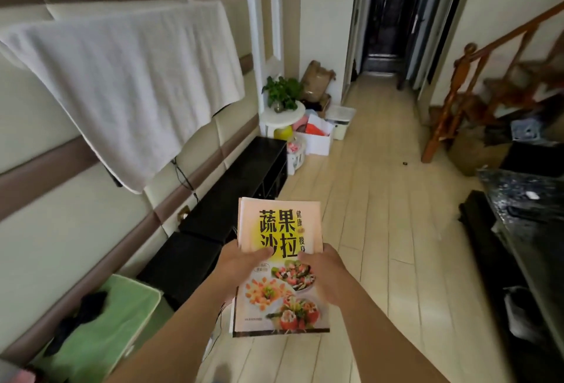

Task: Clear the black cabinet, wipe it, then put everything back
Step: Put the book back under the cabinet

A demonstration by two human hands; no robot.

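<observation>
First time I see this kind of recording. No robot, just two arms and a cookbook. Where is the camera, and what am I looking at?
No machine: a person works bare-handed. The one picture comes from a wide-angle camera worn on the head, looking forward and down, which is why it seems to look out from the person's own eyes. The left hand and right hand both grip a stack of books, a salad cookbook on top. The black cabinet runs along the left. A white towel hangs above it; a potted plant stands on a white stool past its far end.
</observation>
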